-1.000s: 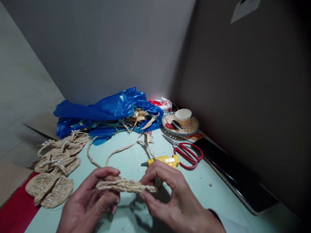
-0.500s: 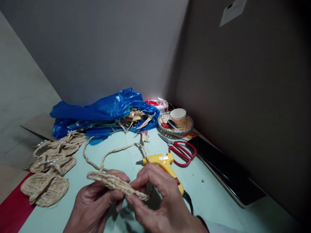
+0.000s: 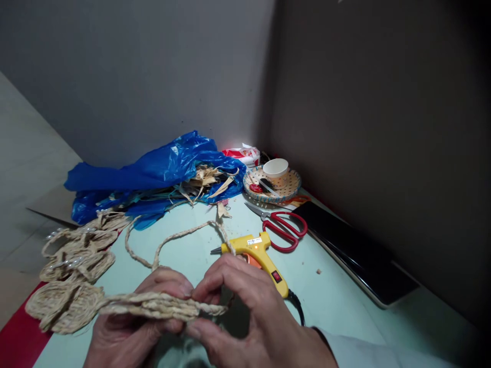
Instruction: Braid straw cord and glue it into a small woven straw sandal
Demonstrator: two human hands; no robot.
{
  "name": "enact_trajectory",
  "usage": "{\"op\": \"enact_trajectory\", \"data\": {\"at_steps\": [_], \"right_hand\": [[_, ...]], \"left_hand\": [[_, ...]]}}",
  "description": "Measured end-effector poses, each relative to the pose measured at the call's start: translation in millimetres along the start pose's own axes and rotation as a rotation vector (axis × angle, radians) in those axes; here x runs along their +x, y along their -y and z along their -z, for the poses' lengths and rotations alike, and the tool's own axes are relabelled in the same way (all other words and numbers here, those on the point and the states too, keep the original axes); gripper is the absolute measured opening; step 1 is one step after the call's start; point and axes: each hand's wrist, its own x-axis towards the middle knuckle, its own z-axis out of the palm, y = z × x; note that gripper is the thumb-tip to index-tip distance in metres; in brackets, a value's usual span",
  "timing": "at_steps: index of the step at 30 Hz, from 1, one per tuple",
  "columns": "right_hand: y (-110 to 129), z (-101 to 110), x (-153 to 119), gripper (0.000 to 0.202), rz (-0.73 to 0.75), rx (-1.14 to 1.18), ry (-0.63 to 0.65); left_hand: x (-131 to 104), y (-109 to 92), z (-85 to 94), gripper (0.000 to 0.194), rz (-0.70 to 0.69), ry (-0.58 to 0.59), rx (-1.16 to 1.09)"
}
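Note:
A coiled piece of braided straw cord (image 3: 153, 305) is pinched edge-on between the fingers of my left hand (image 3: 134, 327). My right hand (image 3: 249, 312) grips the same braid at its right end, thumb below and fingers above. The loose tail of the cord (image 3: 180, 235) loops over the table behind my hands and passes over a yellow glue gun (image 3: 264, 253). That gun lies on its side just beyond my right hand, a small light glowing on its body. Red-handled scissors (image 3: 284, 230) rest behind it.
Several finished-looking straw coil pieces (image 3: 63, 306), some with clear beads, line the left edge. At the back lie a blue plastic bag (image 3: 141, 174) of dried husks and a woven tray (image 3: 293, 191) with a paper cup (image 3: 275, 171). A black tablet-like slab (image 3: 353, 250) runs along the right wall.
Both hands have moved slightly down and left with the braided coil, which now lies more level and edge-on. The view has shifted a little. The grip stays on the braid.

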Motion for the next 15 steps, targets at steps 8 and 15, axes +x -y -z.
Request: {"op": "enact_trajectory", "data": {"at_steps": [8,15], "right_hand": [[10.4,14.5,11.1,0.002,-0.248,0.061,0.256],[8.6,12.8,12.3,0.008,-0.294,0.080,0.237]], "left_hand": [[19.8,3.6,27.6,0.012,-0.207,0.336,0.200],[34.0,8.3,52.3,0.020,-0.184,0.374,0.222]]}}
